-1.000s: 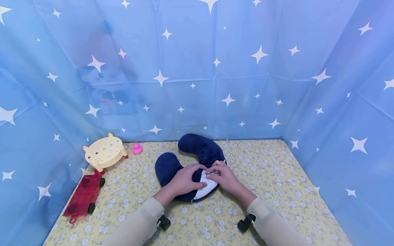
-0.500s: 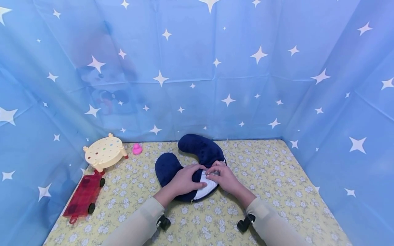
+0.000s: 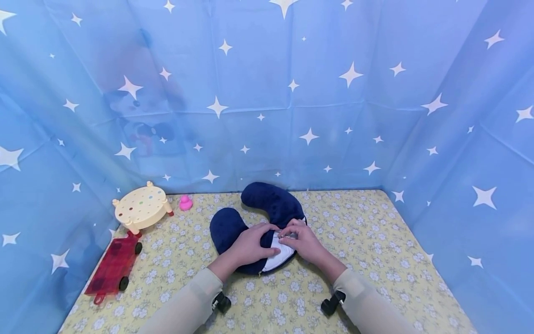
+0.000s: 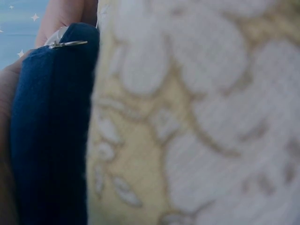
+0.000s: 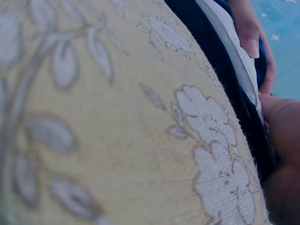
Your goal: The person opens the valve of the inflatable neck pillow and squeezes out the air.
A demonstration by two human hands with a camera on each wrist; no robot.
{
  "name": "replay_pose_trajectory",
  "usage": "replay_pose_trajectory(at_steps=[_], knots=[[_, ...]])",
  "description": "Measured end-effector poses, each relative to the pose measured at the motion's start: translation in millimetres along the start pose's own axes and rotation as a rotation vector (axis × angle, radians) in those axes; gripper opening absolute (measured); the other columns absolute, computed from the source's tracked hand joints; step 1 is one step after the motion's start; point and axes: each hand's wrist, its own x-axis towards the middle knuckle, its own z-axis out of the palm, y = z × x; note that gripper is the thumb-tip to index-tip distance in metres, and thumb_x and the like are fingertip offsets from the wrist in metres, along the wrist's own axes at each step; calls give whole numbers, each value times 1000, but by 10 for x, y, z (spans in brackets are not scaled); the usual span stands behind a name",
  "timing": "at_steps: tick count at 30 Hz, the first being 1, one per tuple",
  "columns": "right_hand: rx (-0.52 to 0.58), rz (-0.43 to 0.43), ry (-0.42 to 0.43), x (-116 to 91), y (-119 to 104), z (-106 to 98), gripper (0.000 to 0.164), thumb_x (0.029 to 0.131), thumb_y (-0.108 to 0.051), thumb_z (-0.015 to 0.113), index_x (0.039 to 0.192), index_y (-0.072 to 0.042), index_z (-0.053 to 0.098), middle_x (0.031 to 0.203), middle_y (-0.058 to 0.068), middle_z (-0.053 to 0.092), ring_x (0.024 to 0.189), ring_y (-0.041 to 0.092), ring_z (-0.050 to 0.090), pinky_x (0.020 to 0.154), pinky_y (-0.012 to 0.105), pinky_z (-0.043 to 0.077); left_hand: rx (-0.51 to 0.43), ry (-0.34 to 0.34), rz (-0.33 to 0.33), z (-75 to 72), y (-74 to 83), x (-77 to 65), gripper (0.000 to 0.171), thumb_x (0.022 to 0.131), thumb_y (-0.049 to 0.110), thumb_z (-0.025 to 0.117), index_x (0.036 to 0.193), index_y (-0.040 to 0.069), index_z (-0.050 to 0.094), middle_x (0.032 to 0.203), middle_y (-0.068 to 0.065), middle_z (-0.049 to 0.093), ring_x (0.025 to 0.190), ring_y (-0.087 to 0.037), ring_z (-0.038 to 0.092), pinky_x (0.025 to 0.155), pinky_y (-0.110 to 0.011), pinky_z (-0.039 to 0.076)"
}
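Observation:
A navy U-shaped neck pillow point(image 3: 227, 227) lies on the table, its outer seam unzipped so that the white inner point(image 3: 281, 253) shows. The zipper pull point(image 4: 70, 43) hangs at one end of the opening. My left hand point(image 3: 250, 246) holds the cover on the left of the gap, its thumb point(image 5: 251, 46) over the white inner. On the right side, my right hand point(image 3: 306, 241) pinches at the opening with thumb and forefinger close together. A tiny shiny spot shows at those fingertips; what it is I cannot tell. The remaining fingers are partly hidden.
At the left, a cream toy table point(image 3: 143, 206) with dots lies tipped beside a red translucent toy cart point(image 3: 113, 265) with black wheels. A pink rubber duck point(image 3: 185, 202) sits near the back edge. Blue starry curtains point(image 3: 267, 93) enclose the flowered tabletop point(image 3: 375, 260).

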Motion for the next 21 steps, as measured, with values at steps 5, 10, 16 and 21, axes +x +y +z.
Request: replay_pose_trajectory(at_steps=[5, 10, 16, 21], knots=[[0, 6, -4, -4, -6, 2, 8, 101, -25, 85, 103, -18, 86, 101, -9, 63, 100, 18, 52, 89, 38, 45, 3, -1, -5, 9, -10, 1, 61, 99, 61, 78, 151, 33, 63, 157, 5, 61, 145, -27, 58, 113, -56, 50], [6, 14, -3, -5, -2, 8, 5, 102, -24, 84, 102, -20, 86, 101, -9, 63, 98, 18, 52, 87, 37, 46, -6, -4, -10, 11, -11, 4, 61, 99, 62, 78, 151, 33, 63, 156, 6, 61, 145, -27, 58, 114, -56, 50], [1, 18, -2, 4, 15, 22, 5, 102, -25, 84, 103, -20, 86, 102, -9, 63, 100, 17, 53, 87, 37, 46, -3, -1, -10, 15, -18, 11, 61, 99, 62, 78, 151, 33, 63, 155, 6, 62, 144, -27, 59, 114, -56, 50], [12, 20, -3, 3, 21, 24, 6, 102, -24, 84, 102, -19, 86, 102, -9, 64, 101, 18, 53, 89, 38, 46, -4, -4, -11, 10, -12, 11, 60, 99, 61, 78, 150, 32, 64, 155, 6, 62, 145, -26, 58, 115, -56, 49]])
